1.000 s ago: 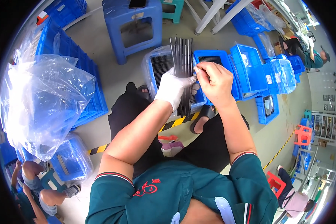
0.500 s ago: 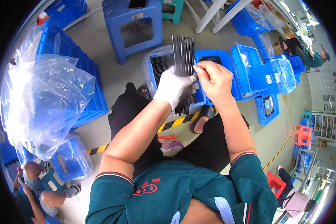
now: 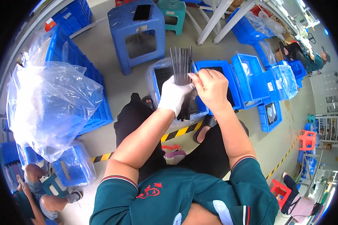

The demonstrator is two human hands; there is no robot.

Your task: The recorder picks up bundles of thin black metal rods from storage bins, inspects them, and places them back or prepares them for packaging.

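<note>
A bundle of several thin dark rods (image 3: 181, 62) stands nearly upright in my left hand (image 3: 172, 96), which wears a white glove and wraps round their middle. Their upper ends fan slightly apart; the lower ends hang below the glove. My bare right hand (image 3: 214, 89) is closed at the bundle's right side, thumb and index fingertip pressed together against or just beside a rod. Whether it pinches one is hidden. Beneath both hands sits a plastic-lined blue bin (image 3: 202, 108) with more dark rods. Right of it is a second blue bin (image 3: 234, 92) with dark contents.
A blue stool (image 3: 118, 32) with a dark phone (image 3: 142, 12) on it stands ahead. Plastic film (image 3: 52, 101) covers stacked blue crates (image 3: 97, 108) at left. More blue bins (image 3: 248, 71) stand at right. Co-workers sit at lower left, lower right and far right.
The whole view has shifted, so the scene sits slightly lower. The rods' tops have spread and tilted a little, and my right hand has moved slightly along the bundle. My left hand keeps its grip.
</note>
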